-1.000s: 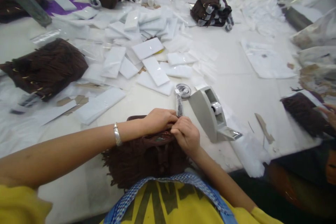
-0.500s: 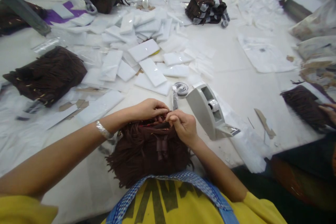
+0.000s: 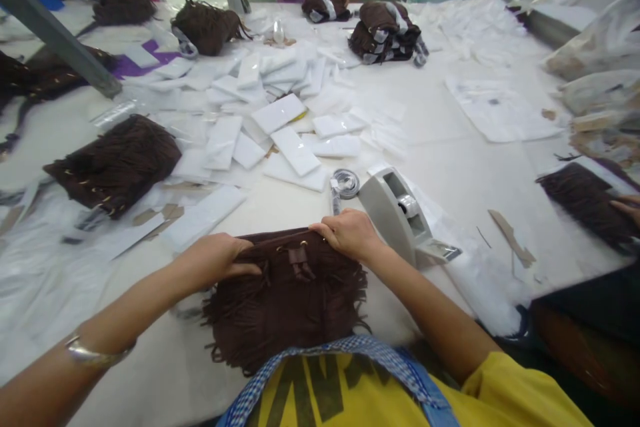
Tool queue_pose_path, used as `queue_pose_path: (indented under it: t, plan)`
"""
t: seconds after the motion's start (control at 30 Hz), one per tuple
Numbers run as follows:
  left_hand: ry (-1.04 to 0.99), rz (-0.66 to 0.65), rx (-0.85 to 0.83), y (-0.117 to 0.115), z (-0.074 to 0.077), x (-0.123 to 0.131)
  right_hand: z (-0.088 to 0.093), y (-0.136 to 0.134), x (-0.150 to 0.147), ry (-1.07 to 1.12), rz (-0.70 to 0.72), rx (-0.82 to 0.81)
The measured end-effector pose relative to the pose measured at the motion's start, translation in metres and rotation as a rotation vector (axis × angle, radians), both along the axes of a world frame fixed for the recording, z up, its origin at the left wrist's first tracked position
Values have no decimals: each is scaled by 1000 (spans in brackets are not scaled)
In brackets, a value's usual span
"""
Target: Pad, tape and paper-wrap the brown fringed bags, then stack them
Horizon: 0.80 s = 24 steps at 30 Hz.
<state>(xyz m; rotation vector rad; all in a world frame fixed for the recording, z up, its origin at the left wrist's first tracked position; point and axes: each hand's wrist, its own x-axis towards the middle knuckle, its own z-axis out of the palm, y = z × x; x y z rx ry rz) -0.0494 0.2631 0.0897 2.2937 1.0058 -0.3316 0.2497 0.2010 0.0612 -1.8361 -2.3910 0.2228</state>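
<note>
A dark brown fringed handbag (image 3: 290,307) lies against the table edge in front of my body, its top edge facing away from me. My left hand (image 3: 225,259) grips the bag's upper left corner, thumb on the near side and fingers behind. At the upper right rim, my right hand (image 3: 347,233) pinches the edge between thumb and fingers. Small gold rings and a brown tab show at the middle of the rim. Just beyond my right hand stand a grey tape dispenser (image 3: 400,213) and a coiled strap in clear wrap (image 3: 345,183).
White foam pads (image 3: 295,150) and clear plastic are heaped mid-table. Another fringed bag (image 3: 117,163) lies at left, and wrapped bags (image 3: 385,30) sit farther back. A grey metal post (image 3: 65,30) slants in at upper left. Co-workers sit across; a co-worker's hand (image 3: 627,207) shows at right.
My hands have moved apart from the middle of the bag's opening to its two upper corners. The rim now looks straight and drawn together. The view has tilted up slightly.
</note>
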Motion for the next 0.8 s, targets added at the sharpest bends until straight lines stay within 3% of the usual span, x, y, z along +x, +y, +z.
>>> queue_pose_path:
  t: [0.17, 0.3, 0.37, 0.47, 0.57, 0.63, 0.7, 0.8]
  plan:
    - [-46, 130, 95, 5, -13, 5, -7, 8, -6, -59, -111, -65]
    - [-131, 266, 147, 5, -30, 3, -13, 9, -1, 75, -215, -57]
    - [-248, 283, 168, 0, -25, 1, -12, 6, 2, 277, -182, -18]
    - [-394, 351, 396, -23, -3, 8, -1, -11, -5, 570, -114, 226]
    - [-511, 417, 568, -62, 10, 28, 8, -38, -28, 608, -43, 411]
    - [-519, 313, 520, -85, 2, 41, 5, -55, -44, 497, 30, 339]
    - [-383, 209, 534, -98, -18, 47, -5, -67, -50, 341, 42, 225]
    - [-197, 202, 589, -100, -49, 43, -24, -73, -37, 179, -20, 131]
